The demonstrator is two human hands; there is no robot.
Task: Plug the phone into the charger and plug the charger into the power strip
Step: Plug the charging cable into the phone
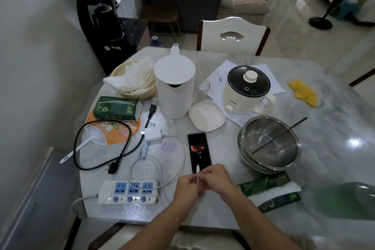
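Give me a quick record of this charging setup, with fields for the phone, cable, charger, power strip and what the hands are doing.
phone: phone flat on the table, screen lit
cable: white cable loops from the charger to the hands; its white plug tip is at the phone's near end, whether inserted cannot be told
charger: white charger lying on the table, prongs free, not in the strip
power strip: power strip near the table edge, all three sockets empty
hands: left hand and right hand together pinch the cable end
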